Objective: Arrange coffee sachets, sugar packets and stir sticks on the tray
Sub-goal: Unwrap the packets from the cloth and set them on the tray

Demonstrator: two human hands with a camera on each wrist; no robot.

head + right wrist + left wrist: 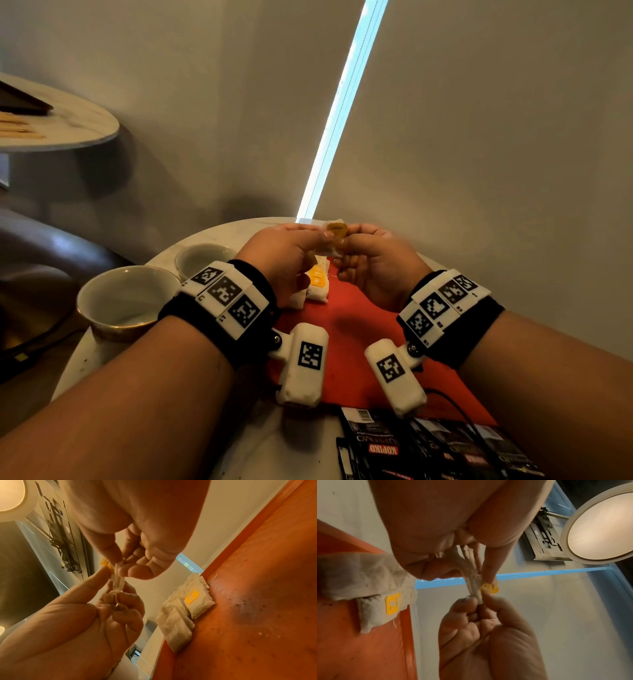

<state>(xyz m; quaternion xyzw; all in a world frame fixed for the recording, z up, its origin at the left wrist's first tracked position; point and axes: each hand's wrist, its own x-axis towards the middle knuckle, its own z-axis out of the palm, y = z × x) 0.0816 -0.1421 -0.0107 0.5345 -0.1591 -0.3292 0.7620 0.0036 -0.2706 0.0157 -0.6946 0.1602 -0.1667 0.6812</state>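
Above the red tray [359, 329], the left hand [284, 253] and right hand [373, 263] pinch one white sachet [334, 236] between fingertips; lowering it flat beside the sachets on the tray [317, 284] would suit.

Gauzy paper sachets [188, 607], matt red tray [346, 329], glossy ceramic cups [126, 301]

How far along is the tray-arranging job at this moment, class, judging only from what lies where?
Done: a few white sachets with yellow tags lie on the red tray. In hand: the left hand and right hand together pinch another tagged sachet above the tray. Left: the black coffee sachets are off the tray on the table, and what may be stir sticks lie on the far table.
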